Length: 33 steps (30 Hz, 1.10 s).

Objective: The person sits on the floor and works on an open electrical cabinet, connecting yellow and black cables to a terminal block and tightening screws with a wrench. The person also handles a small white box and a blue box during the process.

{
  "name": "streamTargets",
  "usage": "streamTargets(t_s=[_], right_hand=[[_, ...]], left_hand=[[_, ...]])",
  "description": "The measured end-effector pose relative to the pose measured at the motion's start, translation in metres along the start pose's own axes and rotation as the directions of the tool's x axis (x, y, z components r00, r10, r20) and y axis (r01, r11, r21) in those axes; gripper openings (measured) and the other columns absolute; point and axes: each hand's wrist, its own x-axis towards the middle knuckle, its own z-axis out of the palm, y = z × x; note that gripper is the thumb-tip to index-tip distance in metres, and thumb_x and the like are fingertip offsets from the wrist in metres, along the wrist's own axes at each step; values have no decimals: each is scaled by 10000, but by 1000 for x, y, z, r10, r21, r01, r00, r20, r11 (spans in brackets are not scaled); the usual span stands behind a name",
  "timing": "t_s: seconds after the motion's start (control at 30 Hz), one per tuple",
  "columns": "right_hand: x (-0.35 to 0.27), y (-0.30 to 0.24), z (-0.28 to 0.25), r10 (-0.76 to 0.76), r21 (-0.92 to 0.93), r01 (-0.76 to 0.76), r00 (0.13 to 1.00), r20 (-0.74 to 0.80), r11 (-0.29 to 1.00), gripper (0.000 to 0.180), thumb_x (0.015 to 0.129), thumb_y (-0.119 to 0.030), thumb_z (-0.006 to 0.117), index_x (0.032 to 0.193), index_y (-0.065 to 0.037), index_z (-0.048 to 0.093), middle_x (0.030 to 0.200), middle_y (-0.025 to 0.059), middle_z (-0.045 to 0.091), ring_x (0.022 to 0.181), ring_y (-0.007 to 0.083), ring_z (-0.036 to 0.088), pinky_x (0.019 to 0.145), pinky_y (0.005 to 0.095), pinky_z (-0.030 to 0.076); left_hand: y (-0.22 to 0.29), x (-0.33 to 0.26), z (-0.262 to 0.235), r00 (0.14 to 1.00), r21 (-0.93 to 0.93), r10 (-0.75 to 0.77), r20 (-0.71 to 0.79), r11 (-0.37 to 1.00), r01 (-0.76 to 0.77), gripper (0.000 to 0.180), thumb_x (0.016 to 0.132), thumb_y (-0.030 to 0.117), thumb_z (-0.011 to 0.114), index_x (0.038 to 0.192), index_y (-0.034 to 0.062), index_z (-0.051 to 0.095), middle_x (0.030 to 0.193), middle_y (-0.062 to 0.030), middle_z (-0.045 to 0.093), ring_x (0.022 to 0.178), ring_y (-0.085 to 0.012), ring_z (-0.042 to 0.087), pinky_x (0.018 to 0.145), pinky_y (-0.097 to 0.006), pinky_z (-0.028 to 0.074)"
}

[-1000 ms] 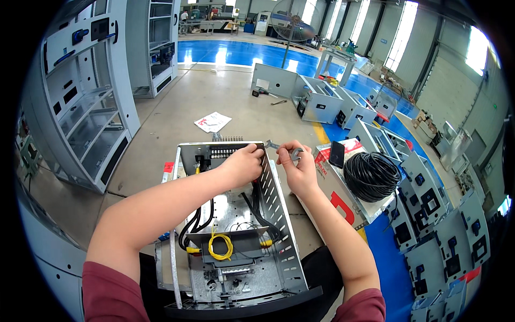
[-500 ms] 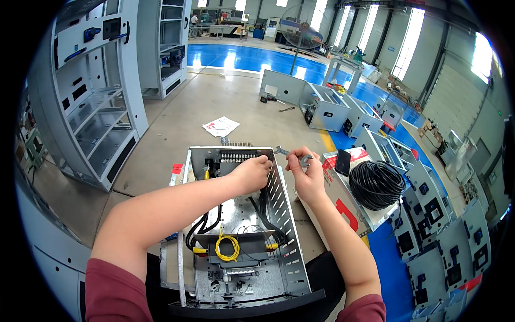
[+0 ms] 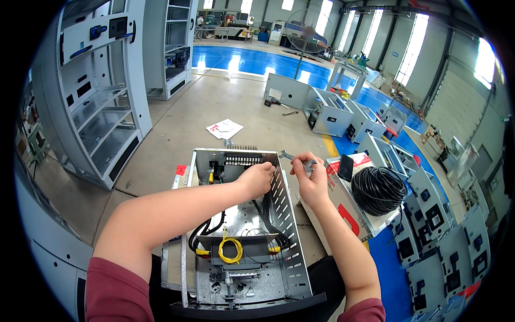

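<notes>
An open grey metal enclosure (image 3: pixel 244 252) sits near the person, with black cables and a yellow wire loop (image 3: pixel 230 250) inside. The left hand (image 3: pixel 257 178) reaches inside at the far right corner, fingers curled against the perforated right wall (image 3: pixel 284 214); what its grip pinches I cannot tell. The right hand (image 3: pixel 309 180), just outside that wall, has its grip pressed around a small metal wrench (image 3: pixel 292 158). A coil of black cable (image 3: pixel 378 189) lies to the right

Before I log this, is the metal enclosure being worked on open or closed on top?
Open: the metal enclosure has no cover, so black cables and a yellow wire coil show inside.
</notes>
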Motion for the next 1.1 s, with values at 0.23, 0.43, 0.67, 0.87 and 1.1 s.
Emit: streamTargets(t_s=[0.23, 0.43, 0.67, 0.87, 1.1], right_hand=[[0, 1, 1, 1, 24, -1, 1000, -12, 1000, 151, 1040, -237, 659, 1011, -93, 694, 830, 11, 728, 1017, 244, 551, 1042, 397, 363], [0, 0, 1, 0, 13, 1, 1000, -10, 1000, 143, 1040, -230, 655, 1010, -97, 698, 814, 9, 726, 1011, 237, 558, 1046, 398, 359], [0, -1, -1, 7, 14, -7, 1000, -10, 1000, 151, 1038, -232, 656, 1016, -91, 704, 814, 14, 734, 1009, 239, 566, 1046, 398, 366], [1, 1, -1, 1, 30, 0, 1000, -23, 1000, 154, 1039, -234, 657, 1017, -90, 706, 814, 16, 740, 1009, 238, 568, 1042, 390, 369], [2, 2, -1, 13, 27, -12, 1000, -15, 1000, 147, 1038, -229, 661, 1013, -91, 707, 808, 14, 739, 1001, 237, 569, 1030, 393, 377]], left_hand=[[3, 3, -13, 997, 54, -48, 59, 997, 45, 196, 920, 288, 657, 938, 213, 837, 1085, 80, 738, 1166, -174, 573, 957, -329, 375], [2, 2, -2, 996, 99, -71, -54, 992, 76, 185, 911, 284, 658, 906, 198, 822, 1007, 73, 734, 1114, -167, 584, 931, -329, 381], [-4, 4, 1, 991, -19, -58, -124, 998, 56, 139, 866, 275, 682, 817, 211, 795, 919, 83, 737, 1028, -170, 623, 911, -327, 404], [-5, 4, -2, 989, -66, -77, -125, 995, 70, 124, 846, 269, 701, 786, 216, 796, 885, 70, 736, 1022, -173, 629, 902, -328, 425], [-4, 5, 1, 992, -113, -72, -104, 992, 60, 129, 850, 271, 700, 805, 209, 804, 908, 72, 739, 1035, -177, 629, 911, -329, 424]])
